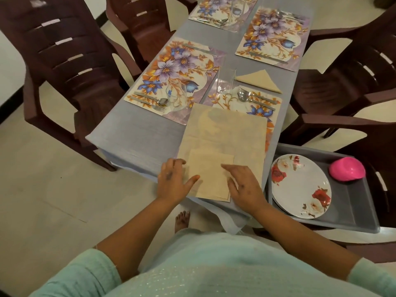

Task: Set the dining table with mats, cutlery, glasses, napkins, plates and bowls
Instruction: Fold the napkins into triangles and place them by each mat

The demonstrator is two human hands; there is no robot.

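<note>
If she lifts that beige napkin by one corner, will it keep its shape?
Probably not: the napkin looks thin and lies flat in creased folds, so it would likely droop and unfold. It seems light, and might slide on the smooth tablecloth.

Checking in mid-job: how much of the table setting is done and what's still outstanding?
Done: four floral mats are down, the near left mat with cutlery and a glass, and one folded napkin lies on the table. In hand: the left hand and right hand rest on a small napkin lying on an unfolded napkin. Left: remaining napkins, and the plates and pink bowl in the grey tray.
</note>
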